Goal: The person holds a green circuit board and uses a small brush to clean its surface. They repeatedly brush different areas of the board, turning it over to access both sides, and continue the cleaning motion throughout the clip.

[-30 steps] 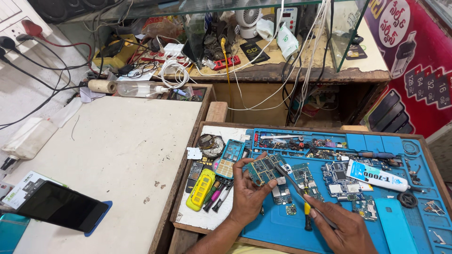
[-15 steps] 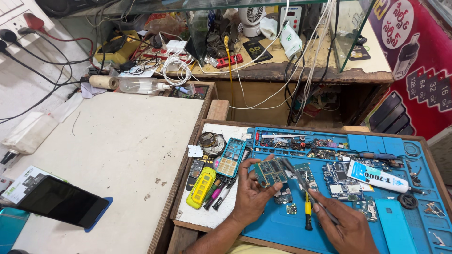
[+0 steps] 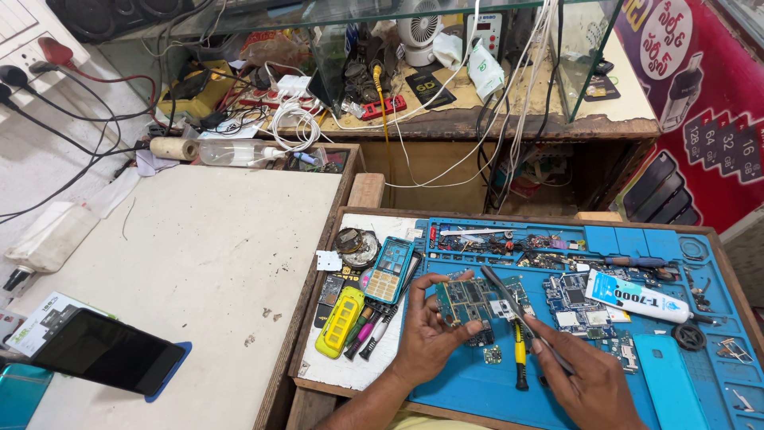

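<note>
Evidently a small green printed circuit board (image 3: pixel 464 301) is being probed: it is gripped between the thumb and curled fingers of the left hand (image 3: pixel 427 338) and held just above the blue silicone work mat (image 3: pixel 469 382). Slim metal tweezers (image 3: pixel 509 301) are pinched in the closed right hand (image 3: pixel 585 382), their tips laid against the right edge of the board. The step in hand is judged to be the picking or testing of a part on that board; steady tips and a still grip would be called for next.

To the right of the board more loose circuit boards (image 3: pixel 574 296) and a white tube of adhesive (image 3: pixel 637 296) are seen on the mat. Just below it a yellow-handled screwdriver (image 3: pixel 519 358) lies. To its left a teal keypad phone front (image 3: pixel 390 269) and a yellow phone casing (image 3: pixel 341 322) rest on white paper.
</note>
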